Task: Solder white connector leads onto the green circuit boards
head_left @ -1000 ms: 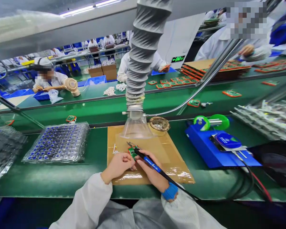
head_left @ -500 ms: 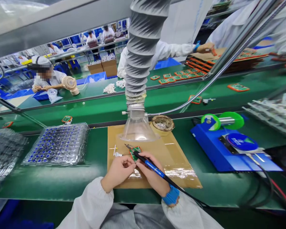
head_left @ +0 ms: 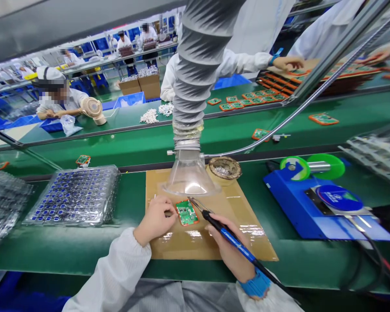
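A: Left hand (head_left: pixel 157 220)?
B: Fingers curled, just beside board's left edge; grip on anything: cannot tell.
A: Board (head_left: pixel 186 213)?
B: Flat on cardboard (head_left: pixel 250 249), between hands, right of left hand. Long axis runs away from wearer, far end slightly left.
A: Right hand (head_left: pixel 232 256)?
B: Closed round iron (head_left: pixel 234 242), right of board. Iron slants left, tip near board's far edge; contact unclear. Nearer hand: left.

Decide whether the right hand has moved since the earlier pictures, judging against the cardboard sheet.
Yes: the right hand has moved to the right over the cardboard sheet, farther from its left edge.
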Tool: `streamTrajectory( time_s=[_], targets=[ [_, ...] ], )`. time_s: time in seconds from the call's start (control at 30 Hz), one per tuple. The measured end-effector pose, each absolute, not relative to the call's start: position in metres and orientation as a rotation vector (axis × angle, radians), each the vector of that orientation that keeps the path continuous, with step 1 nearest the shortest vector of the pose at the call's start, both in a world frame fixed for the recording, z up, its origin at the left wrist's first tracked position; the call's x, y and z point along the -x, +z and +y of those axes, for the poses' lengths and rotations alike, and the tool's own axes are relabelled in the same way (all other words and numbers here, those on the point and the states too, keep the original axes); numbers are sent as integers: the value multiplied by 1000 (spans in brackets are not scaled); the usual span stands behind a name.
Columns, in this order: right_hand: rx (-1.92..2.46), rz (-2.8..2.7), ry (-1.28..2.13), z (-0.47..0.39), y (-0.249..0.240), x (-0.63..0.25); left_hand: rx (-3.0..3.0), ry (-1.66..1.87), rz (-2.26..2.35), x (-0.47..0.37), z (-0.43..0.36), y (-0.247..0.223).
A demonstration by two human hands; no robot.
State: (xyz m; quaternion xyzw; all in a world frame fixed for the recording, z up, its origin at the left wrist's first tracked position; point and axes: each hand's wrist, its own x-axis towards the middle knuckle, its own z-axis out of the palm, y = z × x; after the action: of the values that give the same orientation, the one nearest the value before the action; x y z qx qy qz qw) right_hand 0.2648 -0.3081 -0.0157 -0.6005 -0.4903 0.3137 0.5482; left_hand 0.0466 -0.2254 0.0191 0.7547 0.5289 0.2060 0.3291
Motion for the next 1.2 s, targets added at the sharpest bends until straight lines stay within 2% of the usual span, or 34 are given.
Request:
streamTrajectory(
  time_s=[0.37, 0.7, 0.9, 1.2],
  targets=[
    [1383, -1138, 691, -317, -39, -272, -1921, 485, 1287, -44, -221, 18],
    [1260, -1218, 655, -313, -22, -267, -1812, 567, 1238, -41, -222, 15],
    [1269, -1250, 617, -315, -23, -269, -1960, 675, 1297, -40, -245, 28],
    [1271, -1257, 606, -319, -33, -269, -1984, 578, 1317, -48, -223, 13]
  ],
)
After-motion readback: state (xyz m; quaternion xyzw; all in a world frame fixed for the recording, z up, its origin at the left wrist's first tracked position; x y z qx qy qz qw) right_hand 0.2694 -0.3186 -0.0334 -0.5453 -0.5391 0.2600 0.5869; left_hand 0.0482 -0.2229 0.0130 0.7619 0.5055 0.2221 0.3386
